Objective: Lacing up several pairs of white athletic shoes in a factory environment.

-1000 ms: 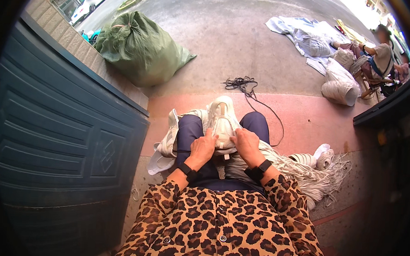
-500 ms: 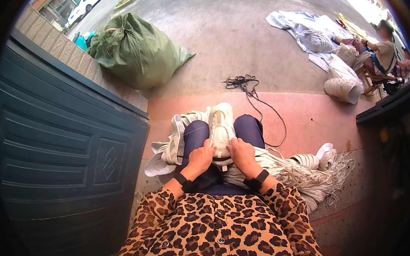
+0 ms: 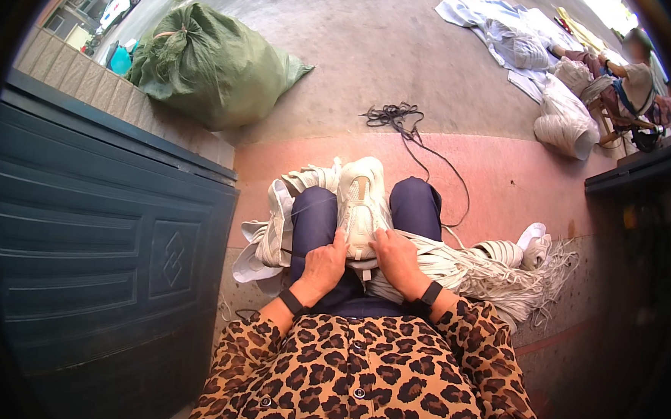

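Observation:
A white sneaker (image 3: 360, 199) lies on my lap between my knees, toe pointing away from me. My left hand (image 3: 323, 263) grips its heel end from the left, fingers curled against the upper. My right hand (image 3: 395, 260) holds the same end from the right. A dark band sits on each wrist. White shoelaces (image 3: 469, 268) lie in a thick bundle over my right thigh and spill to the ground. More white shoe parts (image 3: 274, 229) are heaped beside my left leg.
A dark green metal door (image 3: 98, 258) stands at my left. A stuffed green sack (image 3: 210, 62) lies ahead by the wall. A black cord (image 3: 397, 118) is on the pavement. At far right another person (image 3: 635, 73) sits among white bundles (image 3: 564, 119).
The view has shifted slightly. Both hands stay on the sneaker's heel end with only small finger movement.

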Motion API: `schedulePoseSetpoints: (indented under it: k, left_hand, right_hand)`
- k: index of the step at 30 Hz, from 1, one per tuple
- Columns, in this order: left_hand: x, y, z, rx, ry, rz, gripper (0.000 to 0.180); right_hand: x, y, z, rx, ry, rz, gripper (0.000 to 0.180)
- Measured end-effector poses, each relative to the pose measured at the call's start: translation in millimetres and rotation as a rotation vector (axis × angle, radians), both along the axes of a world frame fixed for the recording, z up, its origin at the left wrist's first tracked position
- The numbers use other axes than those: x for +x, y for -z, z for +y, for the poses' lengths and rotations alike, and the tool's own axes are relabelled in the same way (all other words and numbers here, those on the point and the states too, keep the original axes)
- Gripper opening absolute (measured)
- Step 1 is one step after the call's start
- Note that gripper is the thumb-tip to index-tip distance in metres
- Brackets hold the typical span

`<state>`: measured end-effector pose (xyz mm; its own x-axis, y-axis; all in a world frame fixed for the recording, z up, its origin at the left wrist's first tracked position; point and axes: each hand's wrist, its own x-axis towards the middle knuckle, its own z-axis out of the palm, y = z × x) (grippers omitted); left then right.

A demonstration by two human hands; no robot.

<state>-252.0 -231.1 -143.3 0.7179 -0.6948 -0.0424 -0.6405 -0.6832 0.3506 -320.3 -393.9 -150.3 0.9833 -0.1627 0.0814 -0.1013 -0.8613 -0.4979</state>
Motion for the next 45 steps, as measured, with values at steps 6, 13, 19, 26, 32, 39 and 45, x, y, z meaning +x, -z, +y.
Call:
schedulePoseSetpoints:
  k: [6,13,19,26,32,39,45]
  left_hand:
    - [-1.2,-5.3,-6.0,0.053,0.027,-0.034,0.036]
    - [7.2,-34.7,6.6,-0.165,0.068,-0.021,0.021]
    - [40.0,-27.3,-11.6,-0.344,0.009,-0.016,0.011]
    - [60.9,-4.9,-36.4,-0.316,-0.008,0.026,0.016]
    - [57.1,1.9,-38.2,-0.298,-0.07,0.084,0.026]
    - [54.4,9.4,-35.3,-0.37,-0.07,0.062,0.027]
    - [54.3,10.1,-32.4,-0.389,-0.08,0.087,0.028]
  right_hand:
    - [-5.5,-8.3,-8.2,0.138,0.077,0.029,0.021]
    - [46.6,-61.9,-74.0,0.534,0.16,-0.179,0.017]
    - [77.6,-27.8,-59.7,0.777,0.059,0.227,0.017]
    - [75.4,10.6,-31.5,0.384,0.052,0.099,0.02]
    - [73.2,11.7,-15.2,0.199,0.156,0.013,0.017]
    - [77.3,15.0,-4.4,0.138,0.232,0.036,0.019]
    - [86.2,13.9,-22.9,0.405,0.196,0.305,0.024]
